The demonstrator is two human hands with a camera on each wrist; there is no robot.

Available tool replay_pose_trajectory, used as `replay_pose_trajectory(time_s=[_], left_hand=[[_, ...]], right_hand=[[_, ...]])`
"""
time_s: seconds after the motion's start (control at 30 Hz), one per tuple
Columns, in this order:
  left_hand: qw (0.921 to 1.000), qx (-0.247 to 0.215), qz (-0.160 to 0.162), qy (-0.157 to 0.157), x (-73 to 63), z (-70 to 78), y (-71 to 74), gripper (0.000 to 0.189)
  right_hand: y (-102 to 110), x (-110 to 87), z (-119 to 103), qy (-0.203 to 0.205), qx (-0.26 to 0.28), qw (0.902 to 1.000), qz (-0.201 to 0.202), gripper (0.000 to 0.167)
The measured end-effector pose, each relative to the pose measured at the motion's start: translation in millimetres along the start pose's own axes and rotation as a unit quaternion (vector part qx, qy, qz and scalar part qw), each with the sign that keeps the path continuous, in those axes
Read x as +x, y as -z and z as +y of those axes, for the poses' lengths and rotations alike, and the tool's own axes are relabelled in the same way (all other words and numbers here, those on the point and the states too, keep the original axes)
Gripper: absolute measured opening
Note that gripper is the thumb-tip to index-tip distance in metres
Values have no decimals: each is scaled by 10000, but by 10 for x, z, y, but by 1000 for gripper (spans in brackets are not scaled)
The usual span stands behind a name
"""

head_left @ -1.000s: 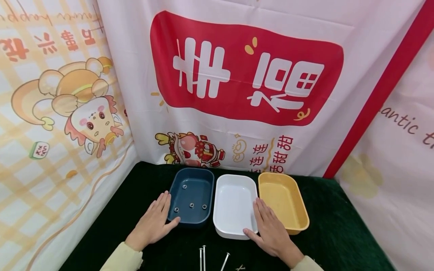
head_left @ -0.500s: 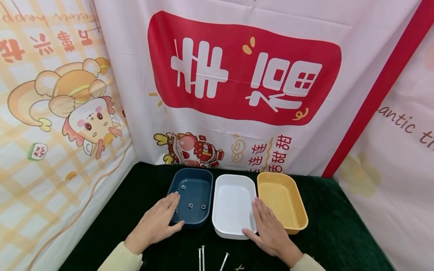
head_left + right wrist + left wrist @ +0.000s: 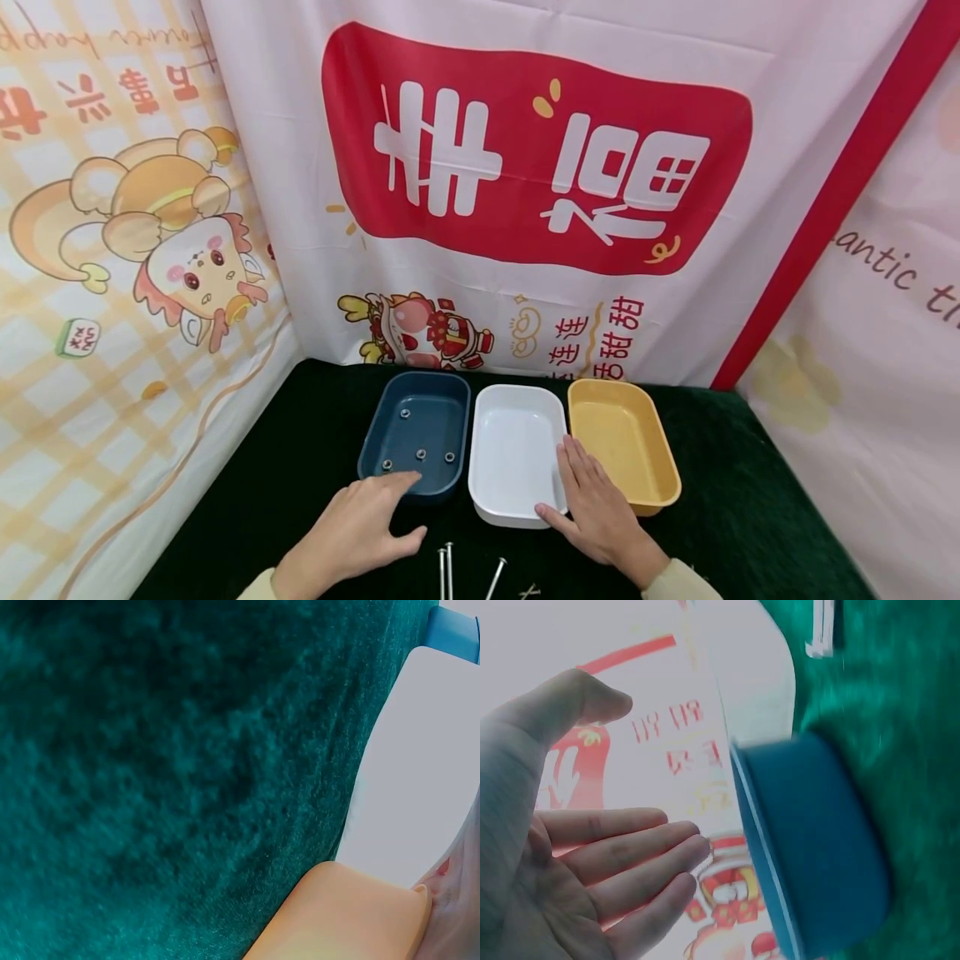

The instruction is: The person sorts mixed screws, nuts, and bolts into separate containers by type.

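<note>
Left hand point(image 3: 352, 529): loosely extended, empty; drawn back to the blue tray's point(image 3: 438, 417) near edge, lower left.
Right hand point(image 3: 600, 514): straight-fingered, unmoved along the white tray's point(image 3: 517, 450) right side, lower centre-right.
Nuts point(image 3: 421, 455): four, inside blue tray; all now uncovered.
Bolts point(image 3: 450, 571): bottom centre, untouched.

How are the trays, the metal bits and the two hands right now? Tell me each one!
Blue tray: upright, nuts inside
Nuts: four showing, loose
White tray: upright, nothing seen inside
Yellow tray: upright, nothing seen inside
Bolts: three, lying on green cloth
Left hand: holding nothing, thumb spread
Right hand: straight, at white tray's edge
</note>
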State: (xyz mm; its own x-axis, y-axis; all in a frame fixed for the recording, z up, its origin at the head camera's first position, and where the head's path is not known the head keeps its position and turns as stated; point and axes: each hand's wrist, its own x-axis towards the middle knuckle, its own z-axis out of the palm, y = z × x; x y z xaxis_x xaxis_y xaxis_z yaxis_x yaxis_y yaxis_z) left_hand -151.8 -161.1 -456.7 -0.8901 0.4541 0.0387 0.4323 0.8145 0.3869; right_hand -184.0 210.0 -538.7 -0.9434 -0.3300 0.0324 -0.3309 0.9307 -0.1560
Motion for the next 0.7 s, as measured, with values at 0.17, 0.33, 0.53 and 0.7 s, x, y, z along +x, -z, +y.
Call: replay_pose_trajectory(time_s=[0.17,0.33,0.53,0.7], left_hand=[[9982,-385,-451,70,-14,56,-133,64],[9933,-753,-822,311,50,51,-402,52],[9834,-1214,-1059,837,64,3,-696,37],[9770,-1587,-1084,929,58,-47,-815,32]], right_hand=[[0,9,-4,3,48,10000,14,104],[1,9,9,-2,36,10000,79,103],[-11,15,11,3,63,10000,-1,106],[-21,14,24,5,12,10000,14,106]])
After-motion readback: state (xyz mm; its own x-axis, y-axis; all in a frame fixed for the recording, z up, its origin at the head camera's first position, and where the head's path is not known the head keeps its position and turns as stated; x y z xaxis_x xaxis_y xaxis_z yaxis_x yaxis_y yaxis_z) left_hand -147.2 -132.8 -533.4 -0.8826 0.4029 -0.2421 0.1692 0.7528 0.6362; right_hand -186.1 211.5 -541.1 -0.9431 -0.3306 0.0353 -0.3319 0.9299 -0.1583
